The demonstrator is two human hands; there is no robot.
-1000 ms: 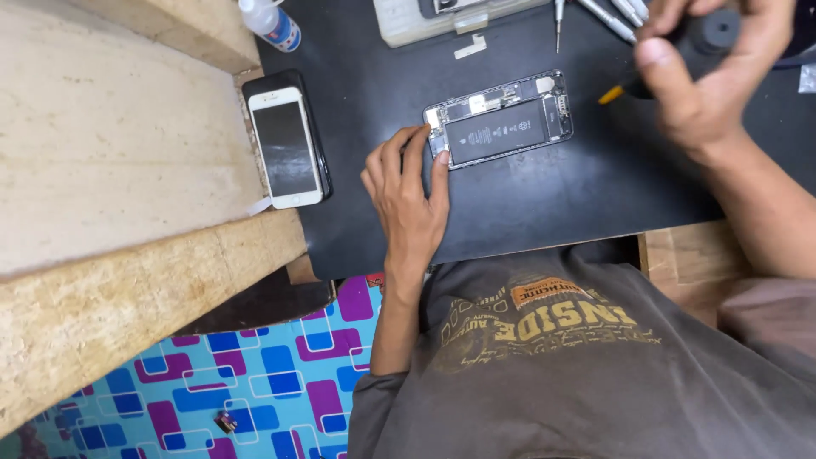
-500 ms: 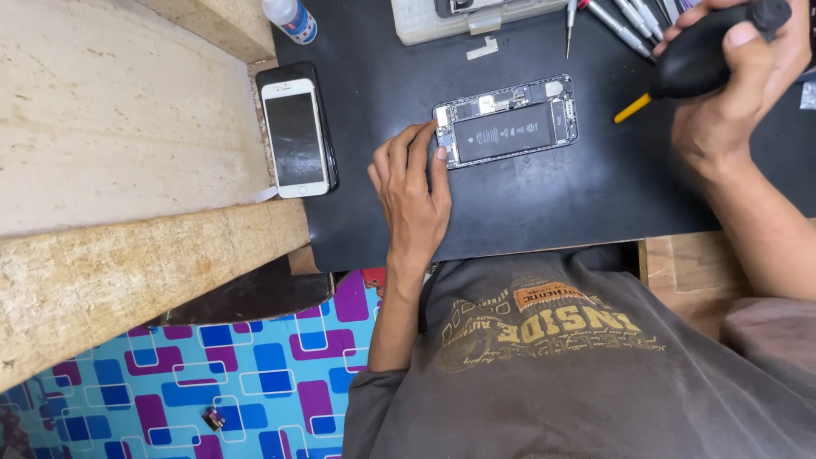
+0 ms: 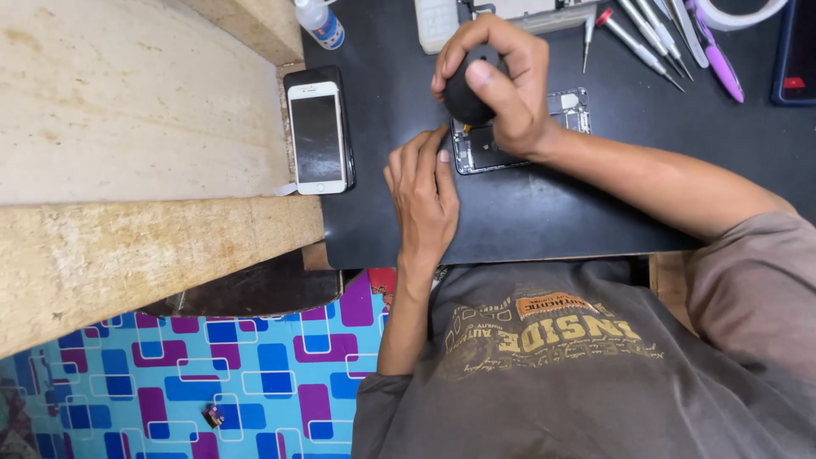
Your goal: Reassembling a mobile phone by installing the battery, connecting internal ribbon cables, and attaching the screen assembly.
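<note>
Now the right hand (image 3: 501,89) has come down over the open phone (image 3: 518,132) on the black desk (image 3: 552,212), gripping a black tool (image 3: 466,89). Flat beside the phone, the left hand (image 3: 422,200) holds nothing. Small screwdrivers (image 3: 646,42) lie near.

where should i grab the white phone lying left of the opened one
Grip the white phone by its two long side edges, coming straight down from above. It lies flat, screen up, on a black phone by the mat's left edge, so the faces give no purchase, and the wooden ledge crowds its left side.
</note>
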